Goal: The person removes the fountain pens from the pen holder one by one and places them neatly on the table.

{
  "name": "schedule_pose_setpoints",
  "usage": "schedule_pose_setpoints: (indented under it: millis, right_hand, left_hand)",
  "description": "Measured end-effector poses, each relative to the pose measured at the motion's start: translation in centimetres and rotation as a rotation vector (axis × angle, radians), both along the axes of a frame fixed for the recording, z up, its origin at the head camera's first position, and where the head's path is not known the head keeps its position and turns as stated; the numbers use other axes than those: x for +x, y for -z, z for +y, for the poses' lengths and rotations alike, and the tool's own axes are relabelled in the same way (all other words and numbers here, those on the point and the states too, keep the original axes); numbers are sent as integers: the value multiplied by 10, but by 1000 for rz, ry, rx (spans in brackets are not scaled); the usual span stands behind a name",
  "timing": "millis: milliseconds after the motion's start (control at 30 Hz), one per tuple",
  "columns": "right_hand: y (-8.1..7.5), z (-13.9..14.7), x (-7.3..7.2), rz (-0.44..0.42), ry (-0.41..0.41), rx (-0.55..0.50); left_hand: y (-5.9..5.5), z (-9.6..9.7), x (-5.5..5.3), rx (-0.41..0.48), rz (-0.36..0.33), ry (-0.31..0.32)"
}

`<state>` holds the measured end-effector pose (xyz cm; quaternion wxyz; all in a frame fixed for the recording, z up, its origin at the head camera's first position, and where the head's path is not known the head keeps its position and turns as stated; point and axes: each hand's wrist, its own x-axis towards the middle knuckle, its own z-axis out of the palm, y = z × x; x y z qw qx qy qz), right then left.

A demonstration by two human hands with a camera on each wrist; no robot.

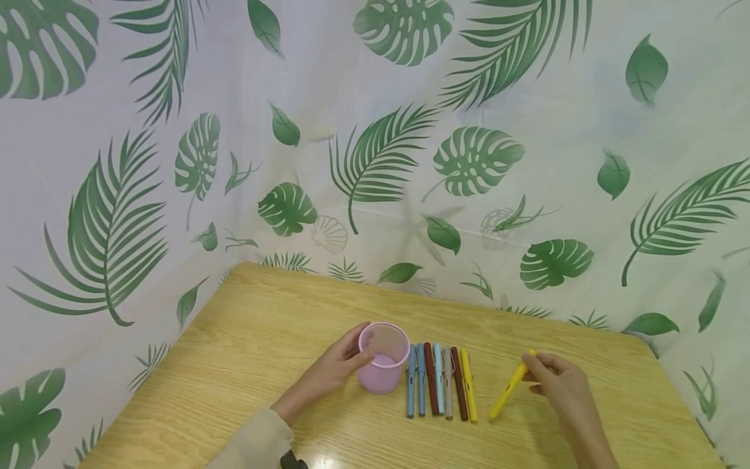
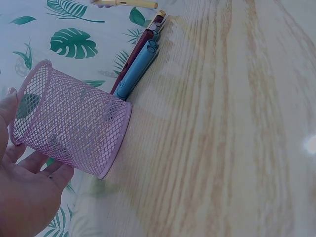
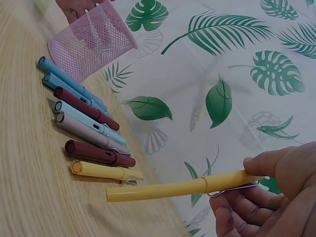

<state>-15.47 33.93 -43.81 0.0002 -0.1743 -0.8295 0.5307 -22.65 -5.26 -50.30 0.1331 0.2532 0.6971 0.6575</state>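
A pink mesh pen cup (image 1: 379, 378) stands upright on the table. My left hand (image 1: 333, 366) grips it from its left side, thumb over the near rim and fingers around the far side. To the cup's right lies a row of several capped pens: blue, dark red, light blue, grey and a yellow pen (image 1: 469, 385) at the right end. My right hand (image 1: 564, 389) pinches another yellow pen (image 3: 173, 189) by its clip end, between thumb and fingers. That pen tilts, its other end pointing down and left, near the row's right end.
The wooden table (image 1: 263, 312) reaches back to a white cloth (image 1: 398, 260) printed with green leaves, which hangs behind and at the left. A dark strap piece (image 1: 291, 460) shows by my left sleeve (image 1: 258, 436).
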Motion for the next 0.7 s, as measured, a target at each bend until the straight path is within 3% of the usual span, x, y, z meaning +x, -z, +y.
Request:
schedule_pose_setpoints:
  millis: [700]
  right_hand:
    - [19, -14, -19, 38, -3, 168]
  left_hand:
    - [-3, -1, 2, -30, -4, -13]
